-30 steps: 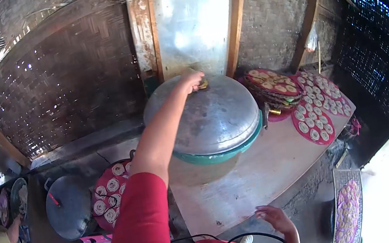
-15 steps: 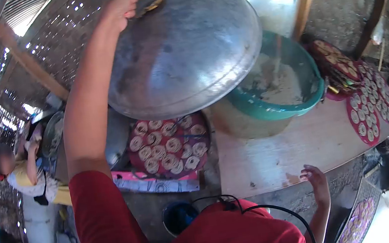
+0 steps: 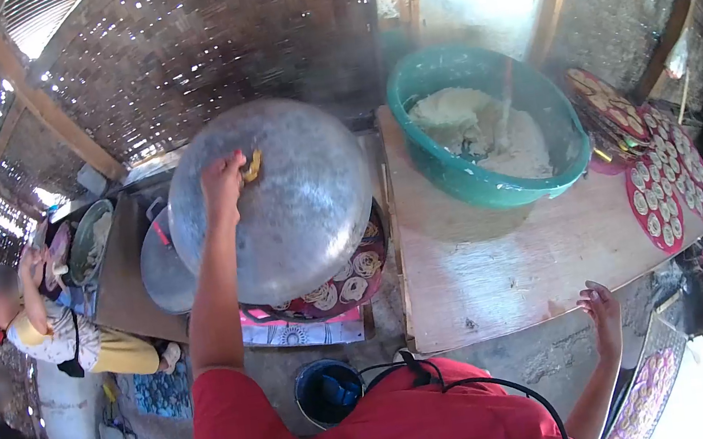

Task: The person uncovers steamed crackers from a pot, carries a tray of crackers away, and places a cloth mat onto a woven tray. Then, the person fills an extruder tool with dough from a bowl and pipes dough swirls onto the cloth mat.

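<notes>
A large round metal lid (image 3: pixel 304 199) hangs at the left of centre, its yellow handle in my left hand (image 3: pixel 224 186), whose fingers are wrapped round it. Under the lid, a red tray (image 3: pixel 361 288) with several pale coiled pieces is partly covered. The uncovered green basin (image 3: pixel 482 188) stands on the pale board, with a whitish mass (image 3: pixel 483 134) and a stick-like tool (image 3: pixel 506 103) inside. My right hand (image 3: pixel 599 303) is off the board's front edge, fingers apart, holding nothing.
Red mats (image 3: pixel 655 208) with coiled pieces and a stack of round trays (image 3: pixel 610 107) are at the right of the board (image 3: pixel 487 290). A blue bucket (image 3: pixel 329 391) is on the floor. At the left another person (image 3: pixel 54 338) sits beside a bowl (image 3: pixel 94 242).
My left hand has carried the lid from the green basin leftward, then lower over the red tray. The basin's contents now show. My right hand remains open near the board's front edge.
</notes>
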A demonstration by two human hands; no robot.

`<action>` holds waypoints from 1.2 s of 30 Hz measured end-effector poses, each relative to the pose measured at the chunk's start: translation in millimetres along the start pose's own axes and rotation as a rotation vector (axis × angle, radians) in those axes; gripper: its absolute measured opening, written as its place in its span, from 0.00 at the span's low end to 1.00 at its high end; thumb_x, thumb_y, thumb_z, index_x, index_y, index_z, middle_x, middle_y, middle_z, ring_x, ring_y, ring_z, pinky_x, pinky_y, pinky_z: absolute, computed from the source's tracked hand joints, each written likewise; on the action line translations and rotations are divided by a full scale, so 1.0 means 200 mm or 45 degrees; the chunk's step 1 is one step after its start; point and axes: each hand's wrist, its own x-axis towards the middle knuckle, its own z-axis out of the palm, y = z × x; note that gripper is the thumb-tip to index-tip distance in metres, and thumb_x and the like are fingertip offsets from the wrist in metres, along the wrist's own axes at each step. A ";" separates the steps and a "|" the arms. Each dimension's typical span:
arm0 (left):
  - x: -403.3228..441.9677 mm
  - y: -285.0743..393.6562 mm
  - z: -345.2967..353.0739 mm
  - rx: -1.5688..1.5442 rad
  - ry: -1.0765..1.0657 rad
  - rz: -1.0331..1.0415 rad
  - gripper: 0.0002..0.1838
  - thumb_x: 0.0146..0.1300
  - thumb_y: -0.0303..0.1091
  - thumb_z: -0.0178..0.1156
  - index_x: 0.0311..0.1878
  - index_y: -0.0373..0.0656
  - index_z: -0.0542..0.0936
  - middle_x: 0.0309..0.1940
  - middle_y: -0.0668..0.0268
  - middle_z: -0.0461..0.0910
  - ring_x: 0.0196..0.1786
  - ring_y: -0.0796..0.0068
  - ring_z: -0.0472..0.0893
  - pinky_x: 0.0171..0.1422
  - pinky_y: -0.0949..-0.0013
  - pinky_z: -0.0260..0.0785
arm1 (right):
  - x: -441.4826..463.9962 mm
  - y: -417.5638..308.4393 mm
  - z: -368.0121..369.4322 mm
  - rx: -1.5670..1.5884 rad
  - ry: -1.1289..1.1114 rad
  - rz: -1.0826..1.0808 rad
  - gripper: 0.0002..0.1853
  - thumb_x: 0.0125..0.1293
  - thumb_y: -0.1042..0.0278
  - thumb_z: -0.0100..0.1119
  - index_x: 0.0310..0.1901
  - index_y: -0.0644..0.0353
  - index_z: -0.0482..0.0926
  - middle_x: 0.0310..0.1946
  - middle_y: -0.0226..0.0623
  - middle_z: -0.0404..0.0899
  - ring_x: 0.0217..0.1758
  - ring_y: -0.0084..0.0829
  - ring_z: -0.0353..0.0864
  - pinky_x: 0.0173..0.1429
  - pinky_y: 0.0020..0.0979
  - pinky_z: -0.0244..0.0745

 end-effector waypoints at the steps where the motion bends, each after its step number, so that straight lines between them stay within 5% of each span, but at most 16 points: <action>1: -0.02 -0.09 0.00 -0.012 -0.019 -0.043 0.10 0.57 0.39 0.63 0.28 0.42 0.81 0.15 0.77 0.68 0.17 0.88 0.61 0.20 0.79 0.48 | -0.03 0.00 -0.03 -0.006 0.033 0.020 0.22 0.65 0.57 0.55 0.53 0.66 0.72 0.38 0.32 0.75 0.36 0.21 0.76 0.45 0.23 0.70; 10: -0.11 -0.72 0.09 -0.014 -0.019 -0.259 0.08 0.58 0.38 0.61 0.31 0.44 0.81 0.15 0.78 0.64 0.17 0.87 0.60 0.21 0.78 0.48 | -0.29 0.25 -0.29 0.028 0.310 0.164 0.18 0.65 0.56 0.56 0.49 0.60 0.74 0.35 0.29 0.77 0.33 0.19 0.75 0.42 0.23 0.69; 19: -0.04 -1.11 0.08 0.131 -0.046 -0.236 0.10 0.59 0.39 0.60 0.28 0.43 0.82 0.23 0.73 0.78 0.21 0.82 0.64 0.28 0.74 0.55 | -0.48 0.39 -0.39 0.070 0.533 0.385 0.18 0.66 0.58 0.54 0.53 0.58 0.72 0.37 0.31 0.75 0.33 0.21 0.76 0.41 0.23 0.71; 24: -0.02 -1.15 0.09 0.229 -0.143 -0.291 0.09 0.56 0.38 0.61 0.31 0.43 0.84 0.28 0.67 0.81 0.28 0.78 0.73 0.34 0.72 0.62 | -0.54 0.43 -0.40 0.041 0.571 0.392 0.19 0.66 0.57 0.54 0.53 0.59 0.72 0.36 0.31 0.75 0.33 0.21 0.76 0.41 0.23 0.71; 27: 0.06 -1.28 0.07 0.287 -0.201 -0.081 0.09 0.55 0.38 0.61 0.29 0.43 0.83 0.26 0.67 0.79 0.25 0.78 0.72 0.32 0.72 0.61 | -0.56 0.43 -0.40 0.037 0.595 0.428 0.18 0.66 0.57 0.53 0.53 0.58 0.72 0.37 0.31 0.76 0.33 0.21 0.77 0.41 0.23 0.72; 36: 0.12 -1.38 0.04 -0.058 -0.197 -0.382 0.09 0.54 0.36 0.61 0.25 0.41 0.81 0.20 0.70 0.75 0.23 0.79 0.71 0.29 0.71 0.59 | -0.60 0.44 -0.41 0.014 0.671 0.476 0.17 0.65 0.57 0.55 0.51 0.57 0.74 0.35 0.30 0.76 0.32 0.20 0.76 0.39 0.23 0.72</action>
